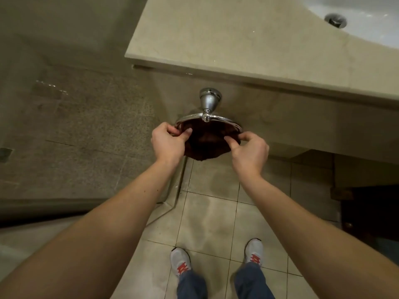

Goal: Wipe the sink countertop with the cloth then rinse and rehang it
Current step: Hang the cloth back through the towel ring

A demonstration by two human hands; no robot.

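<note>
A dark brown cloth (207,141) hangs bunched through a chrome towel ring (208,118) fixed on the front of the vanity below the countertop. My left hand (170,141) pinches the cloth's left edge at the ring. At the cloth's right edge, just under the ring's right end, my right hand (248,149) pinches the fabric between thumb and fingers. The beige stone countertop (226,39) lies above, with the white sink basin (367,20) and its drain (335,20) at the top right.
Beige floor tiles (211,223) lie under my feet in grey shoes with red marks. A speckled shower floor behind a glass panel (75,126) is on the left. A dark cabinet opening (367,208) sits under the vanity at right.
</note>
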